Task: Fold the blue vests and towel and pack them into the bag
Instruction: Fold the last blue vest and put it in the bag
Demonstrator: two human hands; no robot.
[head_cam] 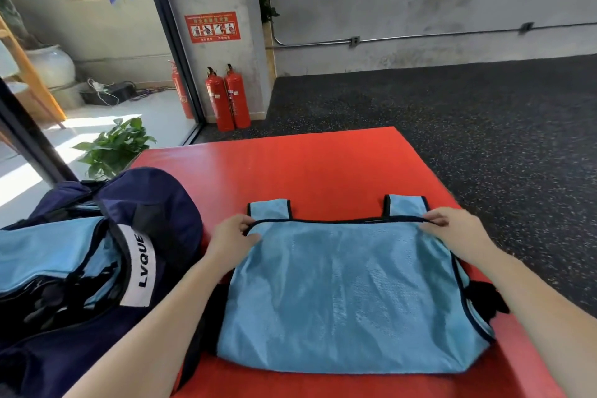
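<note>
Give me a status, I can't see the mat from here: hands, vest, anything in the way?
Left hand and right hand each pinch the folded edge of the blue vest. Vest flat on red mat. Bag open at left. Nothing in the way.

two red fire extinguishers [228, 98] (upright) beside a potted plant [114, 147].

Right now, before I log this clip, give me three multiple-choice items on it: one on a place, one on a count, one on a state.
1. Where is the bag relative to the vest on the red mat?
A. left
B. right
C. beyond it

2. How many fire extinguishers stand together at the pillar's foot?
A. one
B. two
C. four

3. What are both hands doing?
A. hanging idle
B. pinching the vest's folded edge
C. zipping the bag

Key: 1 A, the bag lies by the left forearm. 2 B, two red cylinders stand side by side. 3 B, the left hand and right hand pinch the black-trimmed edge.
</note>
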